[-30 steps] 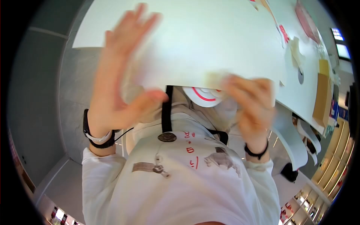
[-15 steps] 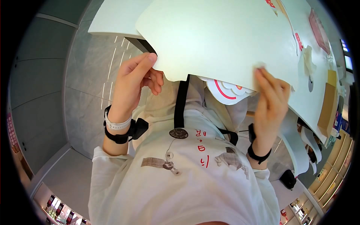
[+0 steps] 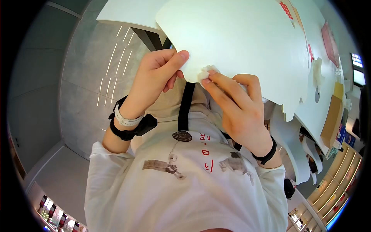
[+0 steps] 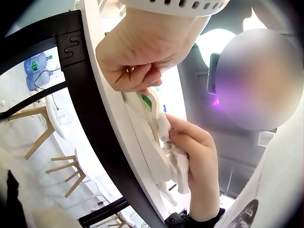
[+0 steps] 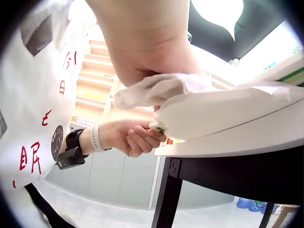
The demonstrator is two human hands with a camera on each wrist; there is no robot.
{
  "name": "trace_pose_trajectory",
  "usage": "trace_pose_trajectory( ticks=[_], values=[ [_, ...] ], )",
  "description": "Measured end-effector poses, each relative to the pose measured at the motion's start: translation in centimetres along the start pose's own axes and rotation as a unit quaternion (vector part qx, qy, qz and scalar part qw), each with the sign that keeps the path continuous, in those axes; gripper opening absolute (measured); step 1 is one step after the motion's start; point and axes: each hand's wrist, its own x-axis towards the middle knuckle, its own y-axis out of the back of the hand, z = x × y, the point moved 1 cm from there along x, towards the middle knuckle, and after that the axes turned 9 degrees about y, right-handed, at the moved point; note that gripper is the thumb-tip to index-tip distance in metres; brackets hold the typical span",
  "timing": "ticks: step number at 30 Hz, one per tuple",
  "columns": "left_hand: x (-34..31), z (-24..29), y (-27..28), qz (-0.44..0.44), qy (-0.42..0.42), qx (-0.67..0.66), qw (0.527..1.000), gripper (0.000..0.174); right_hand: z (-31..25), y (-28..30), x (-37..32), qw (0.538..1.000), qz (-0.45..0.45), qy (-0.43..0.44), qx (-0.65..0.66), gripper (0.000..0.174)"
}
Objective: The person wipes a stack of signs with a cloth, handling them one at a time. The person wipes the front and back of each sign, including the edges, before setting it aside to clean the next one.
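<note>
A large white board (image 3: 239, 38) with a wavy cut edge lies face-down or blank side up, its near edge reaching past the table toward the person. My left hand (image 3: 156, 79) pinches the board's left corner between thumb and curled fingers. In the head view, a crumpled white tissue (image 3: 206, 73) sits under the fingertips of my right hand (image 3: 245, 110), pressed on the board close to its near edge. The right wrist view shows the tissue (image 5: 156, 90) bunched below that hand, with the left hand (image 5: 128, 137) at the corner beyond. A bit of green shows at the held edge.
The white table (image 3: 123, 13) extends beneath and beyond the board. Along the right lie pieces with red characters (image 3: 286, 9), another crumpled tissue (image 3: 318, 73), a pink transparent box (image 3: 330, 44) and an open cardboard box (image 3: 332, 116). White chairs (image 3: 288, 143) stand at the lower right.
My left hand came down from above the board to its left corner and grips it. The right hand, with the tissue, has swept left along the near edge toward the left hand.
</note>
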Motion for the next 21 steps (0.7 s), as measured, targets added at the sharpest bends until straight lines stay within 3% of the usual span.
trace_pose_trajectory(
  ticks=[2,4,6,10,16,21],
  values=[
    [0.2,0.1,0.0,-0.007,0.004,0.001,1.0,0.041,-0.4,-0.9,0.2,0.999,-0.005,-0.042,0.018,0.043],
    [0.3,0.1,-0.1,-0.008,0.006,-0.001,1.0,0.04,-0.5,-1.6,0.7,1.0,0.007,-0.023,0.018,0.043],
    [0.4,0.3,-0.2,0.002,0.006,-0.01,1.0,0.04,-0.1,-1.9,1.5,0.997,0.033,0.064,0.004,0.043],
    [0.2,0.3,-0.3,-0.012,-0.01,-0.022,1.0,0.04,0.4,0.0,0.8,1.0,-0.016,0.026,0.005,0.041],
    [0.6,-0.3,-0.2,-0.026,-0.028,-0.025,0.999,0.039,-0.6,-2.2,2.1,0.998,0.021,0.062,0.005,0.041],
    [0.2,0.2,-0.3,-0.011,-0.019,-0.022,1.0,0.039,0.1,-0.3,1.3,0.999,-0.017,0.042,0.009,0.039]
  ],
)
